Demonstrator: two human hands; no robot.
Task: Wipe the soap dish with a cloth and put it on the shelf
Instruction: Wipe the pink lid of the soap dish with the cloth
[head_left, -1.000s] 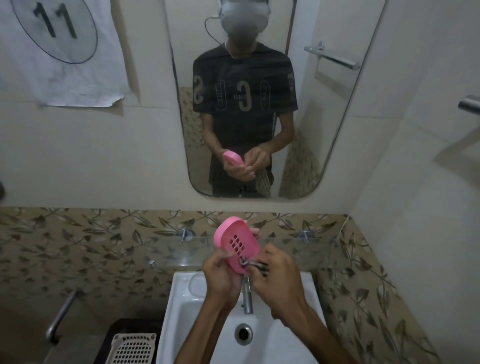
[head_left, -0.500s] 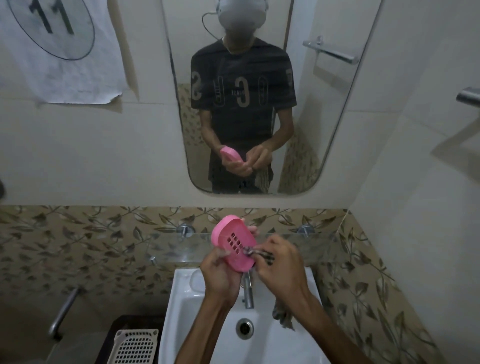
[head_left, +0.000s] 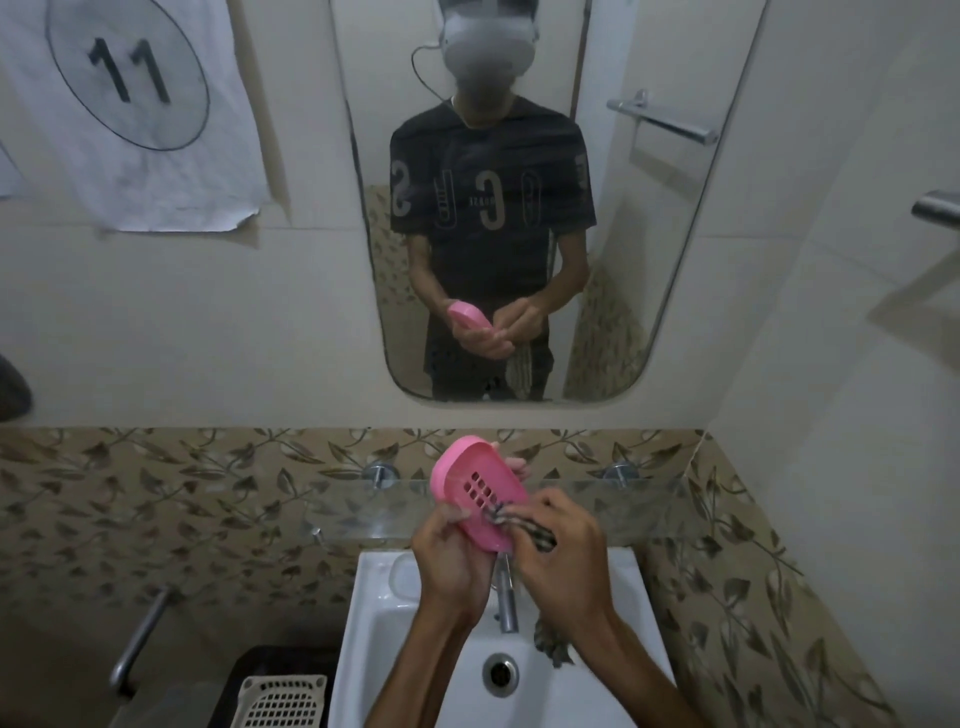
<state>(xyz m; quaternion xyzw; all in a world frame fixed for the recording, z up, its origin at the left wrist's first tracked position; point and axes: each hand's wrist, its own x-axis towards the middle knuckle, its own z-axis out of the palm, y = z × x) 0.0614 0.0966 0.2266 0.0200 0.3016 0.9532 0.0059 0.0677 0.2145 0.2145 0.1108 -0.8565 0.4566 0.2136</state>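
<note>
- Bathroom wall with the mirror (head_left: 519, 208) faces me; the glass shelf (head_left: 649, 512) is bare behind my hands, above the sink (head_left: 374, 623).
- Since a second ago the soap dish (head_left: 480, 491) has barely shifted, so wiping continues and shelving waits.
- My left hand (head_left: 452, 556) grips the tilted dish from below.
- My right hand (head_left: 563, 553) pinches the cloth (head_left: 522, 527) against its slotted face.

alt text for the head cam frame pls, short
Over a white sink, the left hand holds a pink soap dish tilted up while the right hand presses a checked cloth against its slotted inside. Behind is a glass shelf, and a wall mirror reflects the person.
</note>
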